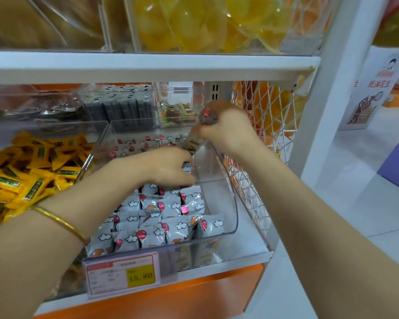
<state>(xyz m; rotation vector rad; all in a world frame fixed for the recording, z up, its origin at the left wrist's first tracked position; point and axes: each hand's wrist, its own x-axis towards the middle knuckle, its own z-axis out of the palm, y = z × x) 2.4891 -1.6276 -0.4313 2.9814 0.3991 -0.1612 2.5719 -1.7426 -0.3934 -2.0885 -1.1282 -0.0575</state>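
Note:
A clear plastic bin [230, 217] on a shop shelf holds several grey snack packets [168, 210] printed with clouds and red balloons. My left hand [168, 166] reaches down into the middle of the bin, fingers curled among the packets; what it grips is hidden. My right hand [226, 127] is raised over the bin's back right corner and holds a bunch of the same packets [200, 125], which is blurred.
Yellow packets [32, 171] fill the neighbouring bin on the left. Grey boxes [122, 107] and a small clear box of sweets [177, 111] stand behind. A white wire basket [263, 134] borders the right side. A price tag [124, 275] hangs on the bin's front. A shelf board [148, 65] runs overhead.

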